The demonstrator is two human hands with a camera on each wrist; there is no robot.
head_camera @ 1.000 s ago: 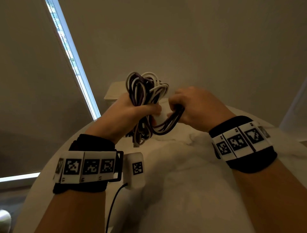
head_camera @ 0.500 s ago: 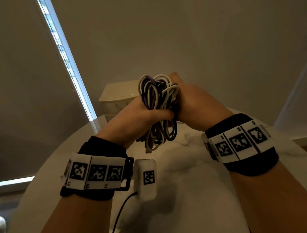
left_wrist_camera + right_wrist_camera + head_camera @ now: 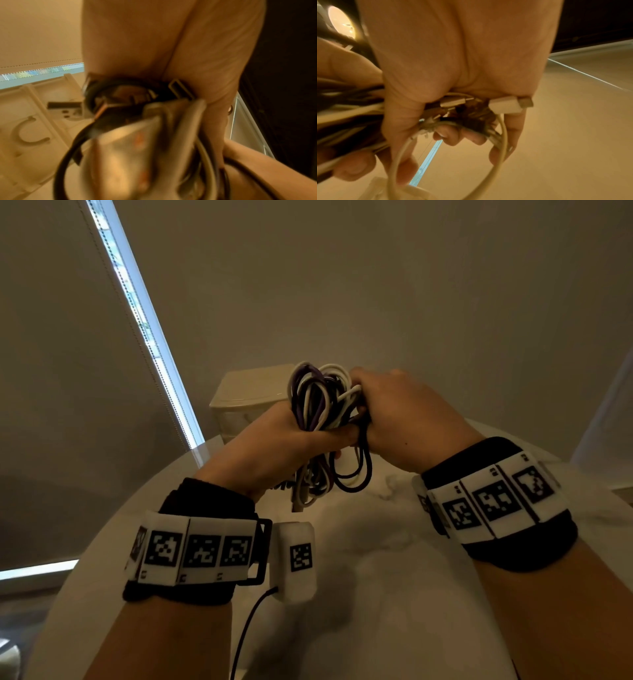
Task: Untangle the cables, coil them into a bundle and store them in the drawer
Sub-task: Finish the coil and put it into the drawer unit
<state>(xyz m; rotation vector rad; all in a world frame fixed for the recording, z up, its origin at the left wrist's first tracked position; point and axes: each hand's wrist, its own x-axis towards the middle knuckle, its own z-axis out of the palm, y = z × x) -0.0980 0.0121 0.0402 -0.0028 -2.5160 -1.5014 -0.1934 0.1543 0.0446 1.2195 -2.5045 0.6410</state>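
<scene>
A bundle of coiled cables (image 3: 322, 402), white, purple and black, is held upright above the table between both hands. My left hand (image 3: 291, 440) grips its middle, thumb across the front, with loops and a plug hanging below. My right hand (image 3: 394, 412) clutches the upper right side of the bundle. In the right wrist view the fingers curl round cable strands (image 3: 462, 119), and a white USB plug (image 3: 506, 105) sticks out by the palm. The left wrist view shows blurred cable loops (image 3: 130, 135) close up. A cream drawer unit (image 3: 246, 402) stands just behind the bundle.
The round white marble table (image 3: 394, 594) lies beneath my hands. A window blind with a bright slit (image 3: 144, 330) runs along the left. A plain wall rises behind the drawer unit. A thin black lead (image 3: 246, 631) hangs from my left wrist device.
Both hands carried the bundle up and away toward the drawer unit. My right hand shifted from the lower loops to the bundle's upper right side.
</scene>
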